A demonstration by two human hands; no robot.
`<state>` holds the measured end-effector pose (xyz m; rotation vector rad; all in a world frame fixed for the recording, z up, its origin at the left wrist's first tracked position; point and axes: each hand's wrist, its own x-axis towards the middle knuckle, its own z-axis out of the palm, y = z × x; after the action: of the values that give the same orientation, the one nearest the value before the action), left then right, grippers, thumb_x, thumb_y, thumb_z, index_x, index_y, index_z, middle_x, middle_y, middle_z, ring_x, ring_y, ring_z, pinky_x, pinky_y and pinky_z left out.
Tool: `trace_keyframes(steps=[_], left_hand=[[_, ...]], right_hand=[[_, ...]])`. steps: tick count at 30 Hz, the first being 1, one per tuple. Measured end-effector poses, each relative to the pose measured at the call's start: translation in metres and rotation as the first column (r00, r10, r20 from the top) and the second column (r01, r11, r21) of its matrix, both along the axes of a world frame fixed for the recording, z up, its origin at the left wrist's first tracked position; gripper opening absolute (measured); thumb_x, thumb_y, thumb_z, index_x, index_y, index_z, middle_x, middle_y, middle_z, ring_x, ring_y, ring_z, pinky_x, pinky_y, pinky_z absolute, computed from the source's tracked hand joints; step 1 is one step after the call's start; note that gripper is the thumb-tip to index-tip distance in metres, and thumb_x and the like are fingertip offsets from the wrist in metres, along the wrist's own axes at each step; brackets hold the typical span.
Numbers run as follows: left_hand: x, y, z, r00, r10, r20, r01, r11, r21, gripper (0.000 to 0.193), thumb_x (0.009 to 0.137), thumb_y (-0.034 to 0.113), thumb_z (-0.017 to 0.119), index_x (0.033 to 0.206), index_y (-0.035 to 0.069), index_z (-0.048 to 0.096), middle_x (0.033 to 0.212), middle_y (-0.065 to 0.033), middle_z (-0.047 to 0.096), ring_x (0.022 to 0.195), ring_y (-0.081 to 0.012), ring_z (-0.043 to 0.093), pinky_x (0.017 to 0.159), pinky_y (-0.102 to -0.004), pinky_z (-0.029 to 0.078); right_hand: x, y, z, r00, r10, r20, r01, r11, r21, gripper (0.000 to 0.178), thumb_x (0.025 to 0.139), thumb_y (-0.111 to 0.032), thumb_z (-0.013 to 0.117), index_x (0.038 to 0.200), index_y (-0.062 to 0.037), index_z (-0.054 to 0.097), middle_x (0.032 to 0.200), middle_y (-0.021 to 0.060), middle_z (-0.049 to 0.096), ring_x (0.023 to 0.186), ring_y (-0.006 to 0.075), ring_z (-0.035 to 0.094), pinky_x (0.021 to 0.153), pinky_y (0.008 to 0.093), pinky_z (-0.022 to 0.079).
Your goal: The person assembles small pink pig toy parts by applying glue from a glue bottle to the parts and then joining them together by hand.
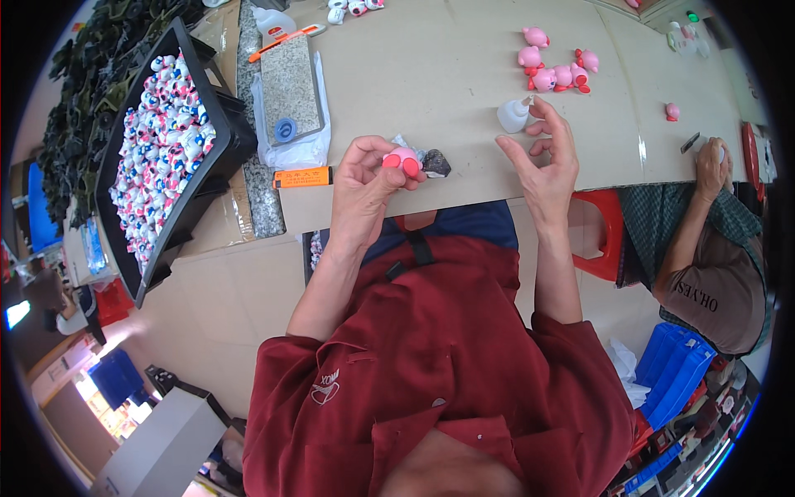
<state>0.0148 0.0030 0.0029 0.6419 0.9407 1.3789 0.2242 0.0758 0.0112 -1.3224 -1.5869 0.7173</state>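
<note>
Near the table's front edge, my left hand [363,178] pinches a small pink toy figure [403,161] with red feet between thumb and fingers. Just beyond it lies a dark crumpled lump [436,163] beside some pale, wrinkled material. My right hand [548,157] is raised to the right, thumb and fingers spread, holding nothing that I can see. Close to its fingertips is a small white squeeze bottle [513,116] with a narrow nozzle; whether a finger touches it, I cannot tell. Several more pink figures [544,79] with red feet sit in a cluster farther back.
At the left, a black bin [234,128] holds many white, red and blue figures. A stone slab [290,95] carries a blue ring-shaped cap and an orange cutter [281,43]. An orange box [302,177] lies nearby. One co-worker [712,273] sits at the right, near a red stool [603,236].
</note>
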Motion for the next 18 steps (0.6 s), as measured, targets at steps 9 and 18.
trace_keyframes(steps=[9, 18], left_hand=[[0.004, -0.002, 0.013, 0.996, -0.01, -0.088, 0.0, 0.994, -0.11, 0.04, 0.081, 0.004, 0.063, 0.118, -0.003, 0.051, 0.099, -0.0135, 0.06, 0.084, -0.021, 0.063, 0.074, -0.028, 0.052], [0.0, -0.005, -0.002, 0.985, 0.068, -0.16, -0.049, 0.991, 0.125, 0.028, 0.08, 0.0, 0.062, 0.106, 0.0, 0.053, 0.102, -0.0115, 0.057, 0.089, -0.0192, 0.06, 0.078, -0.0275, 0.05]], right_hand=[[-0.007, 0.009, -0.011, 0.99, 0.117, 0.084, -0.13, 0.976, 0.173, 0.034, 0.077, -0.009, 0.067, 0.107, -0.0015, 0.056, 0.095, 0.0083, 0.062, 0.082, 0.0164, 0.058, 0.073, 0.0268, 0.046], [-0.016, -0.028, 0.014, 0.934, 0.343, -0.102, -0.346, 0.938, -0.01, 0.03, 0.08, -0.01, 0.065, 0.107, -0.0011, 0.054, 0.095, 0.01, 0.061, 0.08, 0.0187, 0.06, 0.071, 0.0271, 0.047]])
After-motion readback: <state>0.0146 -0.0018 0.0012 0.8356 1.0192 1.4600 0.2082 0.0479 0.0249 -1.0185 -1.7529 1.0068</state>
